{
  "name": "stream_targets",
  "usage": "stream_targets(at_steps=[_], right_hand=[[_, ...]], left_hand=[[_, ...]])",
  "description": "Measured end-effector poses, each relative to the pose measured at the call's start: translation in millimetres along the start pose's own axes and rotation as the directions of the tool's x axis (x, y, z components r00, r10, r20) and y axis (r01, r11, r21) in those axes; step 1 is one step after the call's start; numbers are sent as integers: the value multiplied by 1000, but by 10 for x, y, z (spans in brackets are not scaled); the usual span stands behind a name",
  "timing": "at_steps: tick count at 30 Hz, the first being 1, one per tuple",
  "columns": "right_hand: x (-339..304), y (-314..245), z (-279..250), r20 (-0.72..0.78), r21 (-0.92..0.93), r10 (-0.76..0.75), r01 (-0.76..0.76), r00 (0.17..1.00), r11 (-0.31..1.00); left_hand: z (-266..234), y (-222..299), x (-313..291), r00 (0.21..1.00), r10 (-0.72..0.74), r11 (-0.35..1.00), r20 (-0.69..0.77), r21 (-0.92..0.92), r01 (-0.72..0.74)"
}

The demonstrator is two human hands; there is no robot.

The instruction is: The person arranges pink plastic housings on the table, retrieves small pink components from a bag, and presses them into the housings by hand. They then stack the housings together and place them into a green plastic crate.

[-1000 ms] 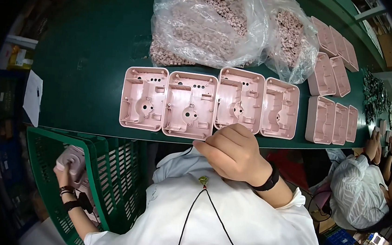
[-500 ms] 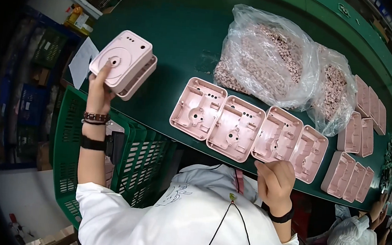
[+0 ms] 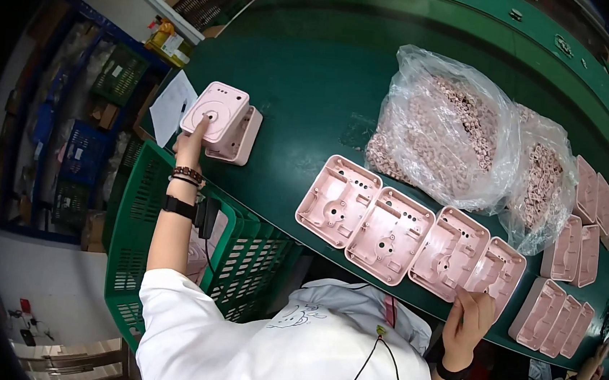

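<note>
At the left, my left hand (image 3: 191, 144) grips a pink plastic housing (image 3: 226, 103), its thumb pressed near the central hole on the face. Behind and below it, a second pink housing (image 3: 245, 140) shows partly, overlapped by the held one. My right hand (image 3: 470, 322) is closed, fingertips pinched together at the front edge of the row; whatever lies between them is too small to make out. In that row, several open pink housings lie with their insides up: the leftmost (image 3: 334, 196), a second (image 3: 394, 241), a third (image 3: 451, 250) and the one at the right end (image 3: 504, 269).
Clear plastic bags of small pink parts (image 3: 447, 130) (image 3: 540, 182) lie behind the row. More housings (image 3: 553, 317) stand at the right, near another person's hand (image 3: 593, 367). Green crates (image 3: 251, 261) stand below the table's left edge. A paper sheet (image 3: 170, 109) lies at the left.
The whole view has shifted, so the table sits lower and further right. The held housing has moved left against the one under it. My right hand has come slightly closer to the row's right end.
</note>
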State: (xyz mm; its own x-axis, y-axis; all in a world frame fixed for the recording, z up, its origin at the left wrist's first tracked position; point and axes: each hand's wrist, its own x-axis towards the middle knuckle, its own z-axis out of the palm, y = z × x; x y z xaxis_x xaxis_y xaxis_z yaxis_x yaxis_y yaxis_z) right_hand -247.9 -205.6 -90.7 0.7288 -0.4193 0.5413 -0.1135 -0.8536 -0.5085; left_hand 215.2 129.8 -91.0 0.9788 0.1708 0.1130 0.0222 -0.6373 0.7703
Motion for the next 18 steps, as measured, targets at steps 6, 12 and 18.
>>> stream_targets(at_steps=[6, 12, 18], right_hand=[[59, -27, 104, 41, 29, -40, 39, 998, 999], [127, -133, 135, 36, 74, -110, 107, 993, 991], [36, -94, 84, 1, 84, -73, 73, 997, 994]], left_hand=[[71, 827, -1018, 775, 554, 785, 305, 119, -608], [172, 1201, -1656, 562, 468, 477, 682, 341, -810], [365, 899, -1673, 328, 410, 434, 851, 134, -891]])
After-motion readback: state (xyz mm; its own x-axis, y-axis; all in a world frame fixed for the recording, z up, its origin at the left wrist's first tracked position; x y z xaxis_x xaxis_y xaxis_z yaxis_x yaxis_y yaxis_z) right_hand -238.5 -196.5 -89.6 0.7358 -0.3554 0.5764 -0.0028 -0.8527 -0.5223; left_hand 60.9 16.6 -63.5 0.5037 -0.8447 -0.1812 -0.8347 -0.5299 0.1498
